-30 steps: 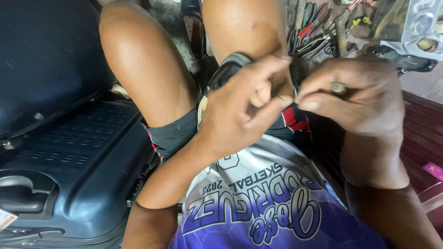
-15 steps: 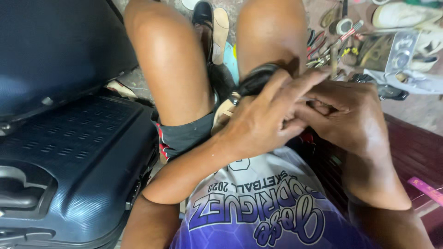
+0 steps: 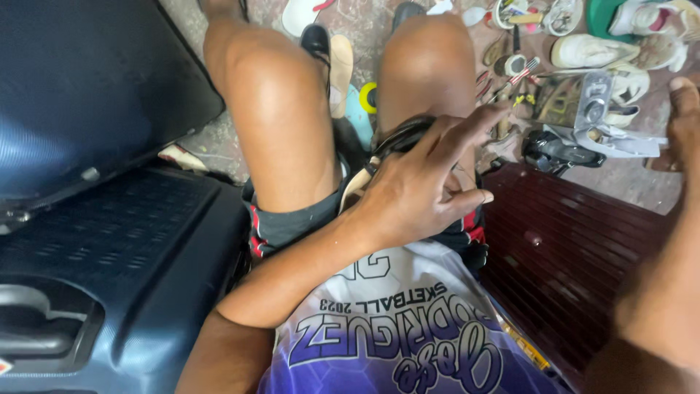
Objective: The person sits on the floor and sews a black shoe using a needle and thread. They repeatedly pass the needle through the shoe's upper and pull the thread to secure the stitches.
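Note:
My left hand (image 3: 419,193) lies on a black shoe with a tan insole (image 3: 394,142) that rests on my right thigh. Its fingers are spread over the shoe's black upper and pin it against the leg. My right hand (image 3: 684,109) has swung out to the far right edge of the view, above the floor beside the bench. Only part of it shows, with one digit pointing up, and what it holds is hidden. My forearm (image 3: 656,292) fills the lower right corner.
A dark blue hard-shell suitcase (image 3: 109,219) lies open at my left. A dark red slatted bench (image 3: 569,248) is at my right. Tools (image 3: 510,73), white shoes (image 3: 583,51) and small tins are scattered on the floor ahead. A sandal (image 3: 339,66) lies between my knees.
My right hand has let go of the shoe and moved off to the right edge. My left hand stays on the shoe with its fingers spread wider. The view has tilted further down.

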